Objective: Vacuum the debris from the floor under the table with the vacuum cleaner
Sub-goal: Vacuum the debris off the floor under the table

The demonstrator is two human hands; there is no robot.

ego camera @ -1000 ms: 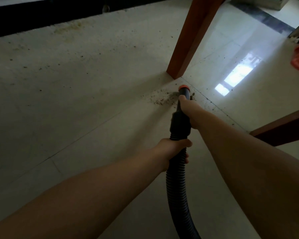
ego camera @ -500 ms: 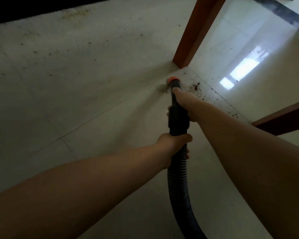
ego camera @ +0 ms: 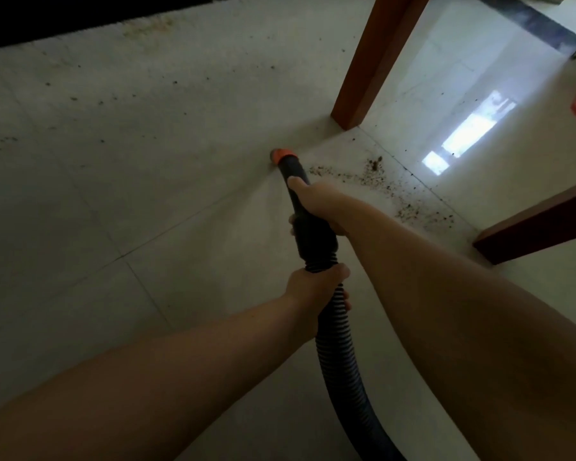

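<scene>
Orange rings the nozzle tip [ego camera: 279, 155], which sits low on the pale tiled floor [ego camera: 120, 181], left of the main debris [ego camera: 376, 176]. That trail of brown crumbs runs from beside the nozzle toward the dark table leg [ego camera: 539, 224] at right, with finer specks scattered across the shaded tiles under the table. My right hand [ego camera: 316, 202] grips the black rigid tube [ego camera: 310, 227], fingers curled round it; my left hand [ego camera: 313, 287] holds the ribbed hose [ego camera: 338, 331] just behind, fingers wrapped tight.

To do this pass well, I judge I should sweep the tip back rightward along the crumb line, keeping the mouth close to the tile and slow enough to lift the grit, then work round the orange-brown table leg [ego camera: 376, 58]. The left hand should feed slack so the hose does not drag through the crumbs.

Against half a second ago, the nozzle has swung left, off the patch it was over; the dark smudge there is gone, and more of the trail to the right lies uncovered.
</scene>
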